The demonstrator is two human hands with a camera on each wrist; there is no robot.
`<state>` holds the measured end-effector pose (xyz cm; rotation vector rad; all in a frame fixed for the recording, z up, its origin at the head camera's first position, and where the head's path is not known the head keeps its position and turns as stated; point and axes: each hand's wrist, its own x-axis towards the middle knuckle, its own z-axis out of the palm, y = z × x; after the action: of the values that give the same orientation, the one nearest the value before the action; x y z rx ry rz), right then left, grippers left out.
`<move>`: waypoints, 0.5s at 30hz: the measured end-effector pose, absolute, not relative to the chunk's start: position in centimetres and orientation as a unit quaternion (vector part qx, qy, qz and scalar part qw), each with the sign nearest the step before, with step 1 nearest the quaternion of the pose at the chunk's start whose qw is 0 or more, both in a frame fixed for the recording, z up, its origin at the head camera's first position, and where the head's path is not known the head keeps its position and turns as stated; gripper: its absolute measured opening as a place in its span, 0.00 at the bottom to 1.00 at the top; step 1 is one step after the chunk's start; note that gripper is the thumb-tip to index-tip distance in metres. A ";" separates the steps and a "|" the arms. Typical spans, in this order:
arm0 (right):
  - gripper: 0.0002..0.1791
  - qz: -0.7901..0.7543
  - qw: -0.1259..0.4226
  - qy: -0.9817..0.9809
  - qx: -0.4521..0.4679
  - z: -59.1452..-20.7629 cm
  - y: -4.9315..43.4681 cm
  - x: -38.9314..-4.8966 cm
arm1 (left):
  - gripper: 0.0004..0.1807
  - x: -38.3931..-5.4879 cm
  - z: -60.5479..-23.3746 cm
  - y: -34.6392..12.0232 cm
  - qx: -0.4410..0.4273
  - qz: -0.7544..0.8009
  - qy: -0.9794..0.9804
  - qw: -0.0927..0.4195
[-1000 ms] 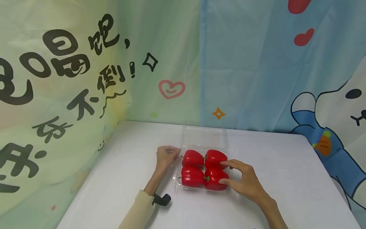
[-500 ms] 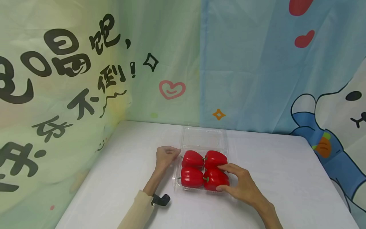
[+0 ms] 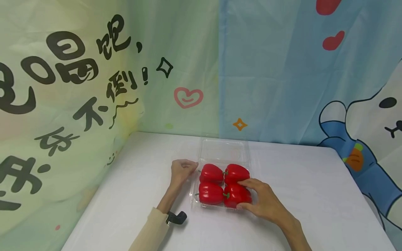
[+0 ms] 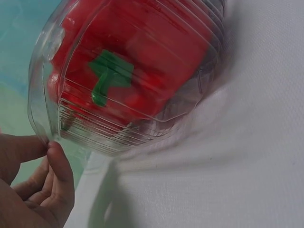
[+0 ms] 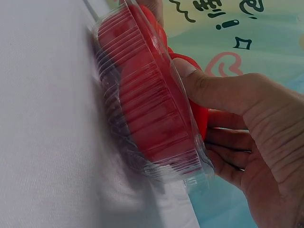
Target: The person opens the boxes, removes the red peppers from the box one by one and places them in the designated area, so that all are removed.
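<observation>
Several red bell peppers with green stems sit in two rows inside a clear plastic clamshell box (image 3: 194, 196), whose lid (image 3: 223, 150) lies folded back behind it. My left hand (image 3: 183, 171) is at the box's far left corner; in the left wrist view its thumb and finger pinch the rim (image 4: 37, 107). My right hand (image 3: 267, 202) holds the near right bell pepper (image 3: 235, 195) between thumb and fingers, the pepper still sitting in the box. From the right wrist, the thumb (image 5: 187, 71) lies on the pepper just above the rim, and the other fingers are partly hidden behind it.
The box rests on a white-covered table (image 3: 314, 188). Printed fabric hangs behind the table (image 3: 267, 87) and along its left side (image 3: 78, 146). A black strap (image 3: 177, 218) is worn on the left wrist.
My right hand has shifted slightly left and its fingertips have come nearer, closing around the near right bell pepper. The left hand and the box have stayed in place.
</observation>
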<state>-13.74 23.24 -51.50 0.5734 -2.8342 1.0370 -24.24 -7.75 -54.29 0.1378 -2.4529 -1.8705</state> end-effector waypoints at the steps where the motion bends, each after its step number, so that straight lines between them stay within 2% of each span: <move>1: 0.40 0.337 0.033 -0.923 0.185 -51.5 23.2 -13.8 | 0.10 -24.3 -54.3 -7.8 0.045 -0.606 -0.794 0.027; 15: 0.39 0.358 0.072 -0.909 0.203 -52.7 23.1 -14.1 | 0.11 -24.3 -54.5 -7.9 0.032 -0.611 -0.790 0.034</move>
<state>-14.10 23.13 -52.74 0.6099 -2.7306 1.0745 -24.34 -7.88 -54.50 0.0985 -2.4303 -1.8793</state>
